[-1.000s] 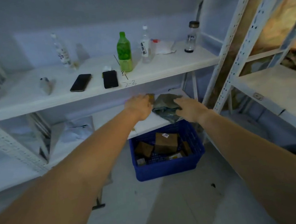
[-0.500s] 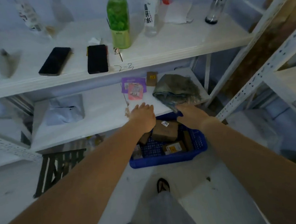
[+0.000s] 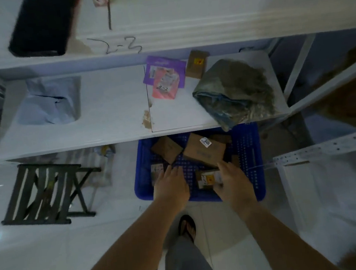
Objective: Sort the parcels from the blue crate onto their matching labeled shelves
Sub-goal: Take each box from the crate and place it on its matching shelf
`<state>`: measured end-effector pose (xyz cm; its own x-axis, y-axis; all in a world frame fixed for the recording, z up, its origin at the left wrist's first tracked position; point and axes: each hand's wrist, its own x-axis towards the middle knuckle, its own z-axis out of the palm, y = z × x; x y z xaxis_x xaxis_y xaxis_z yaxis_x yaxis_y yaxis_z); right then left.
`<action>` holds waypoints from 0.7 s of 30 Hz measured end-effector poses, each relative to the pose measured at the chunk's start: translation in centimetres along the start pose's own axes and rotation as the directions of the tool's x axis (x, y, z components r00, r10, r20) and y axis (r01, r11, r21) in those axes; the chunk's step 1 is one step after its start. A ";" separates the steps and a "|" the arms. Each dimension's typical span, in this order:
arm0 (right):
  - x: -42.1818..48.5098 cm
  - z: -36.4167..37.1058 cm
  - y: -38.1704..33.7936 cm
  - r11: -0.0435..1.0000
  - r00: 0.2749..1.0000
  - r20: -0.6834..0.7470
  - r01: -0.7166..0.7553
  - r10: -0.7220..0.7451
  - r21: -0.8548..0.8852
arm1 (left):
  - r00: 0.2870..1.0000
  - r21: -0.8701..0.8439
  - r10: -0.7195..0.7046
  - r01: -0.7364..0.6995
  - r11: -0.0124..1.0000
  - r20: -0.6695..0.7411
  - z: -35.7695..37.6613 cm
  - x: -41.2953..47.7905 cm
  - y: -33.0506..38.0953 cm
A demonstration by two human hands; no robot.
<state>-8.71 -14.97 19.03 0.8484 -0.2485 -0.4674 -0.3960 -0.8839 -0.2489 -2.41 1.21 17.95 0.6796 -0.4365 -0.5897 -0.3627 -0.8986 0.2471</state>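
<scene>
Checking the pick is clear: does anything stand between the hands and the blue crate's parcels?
Nothing visible does. The left hand and right hand are inside the blue crate, both empty. The yellow-stickered parcel lies uncovered beside the right hand.

Your left hand (image 3: 171, 187) hovers flat over the blue crate (image 3: 249, 149); your right hand (image 3: 232, 182) touches a small yellow-labelled parcel (image 3: 207, 179), brown boxes (image 3: 205, 151) at 12 o'clock.

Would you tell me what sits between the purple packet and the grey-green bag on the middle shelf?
In the head view, a small brown box with a yellow sticker lies between the purple packet and the grey-green bag.
</scene>
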 end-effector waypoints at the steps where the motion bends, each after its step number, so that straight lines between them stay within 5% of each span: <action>1: 1.0 1.6 1.0 1.000 0.999 0.036 -0.013 0.014 -0.025 | 1.000 0.028 -0.003 0.002 1.000 0.031 1.3 1.4 -0.4; 10: 15.6 17.1 9.9 0.994 0.993 0.098 -0.050 0.060 -0.101 | 0.993 0.086 0.090 -0.097 0.992 0.080 14.3 21.2 -1.1; 21: 28.7 26.6 15.1 0.924 0.988 0.100 -0.074 0.120 -0.374 | 0.974 0.053 0.101 -0.114 0.992 0.204 27.2 30.2 -6.0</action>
<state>0.26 -24.90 -20.70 0.7555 -0.3116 -0.5763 -0.2976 -0.9469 0.1217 2.94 -5.33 -22.29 0.4950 -0.5061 -0.7063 -0.4707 -0.8394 0.2717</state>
